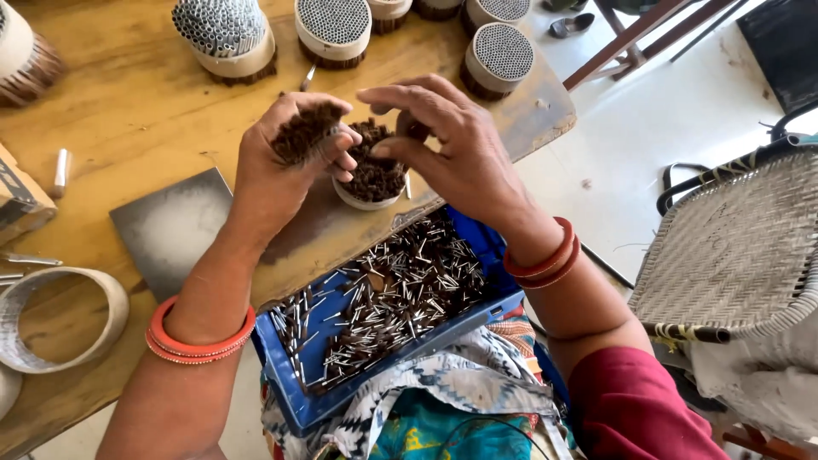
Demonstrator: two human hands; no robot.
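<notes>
Several finished bundles (332, 30) stand on the worktop (128, 111), while the left hand (290, 158) clutches dark sticks (300, 135), the right hand (443, 140) pinches one over a nearly packed ring (372, 175), and plenty remain in the blue tray (477, 247).

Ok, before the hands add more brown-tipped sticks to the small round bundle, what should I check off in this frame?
1. Left hand holds a clump of brown-tipped sticks: ok.
2. Right hand is over the small round bundle in a white band: ok.
3. Right fingertips pinch a stick: cannot tell.
4. Bundle stands upright on the wooden table: ok.
5. Blue plastic tray on the lap holds loose sticks: ok.
6. Bundle already full: cannot tell.
</notes>
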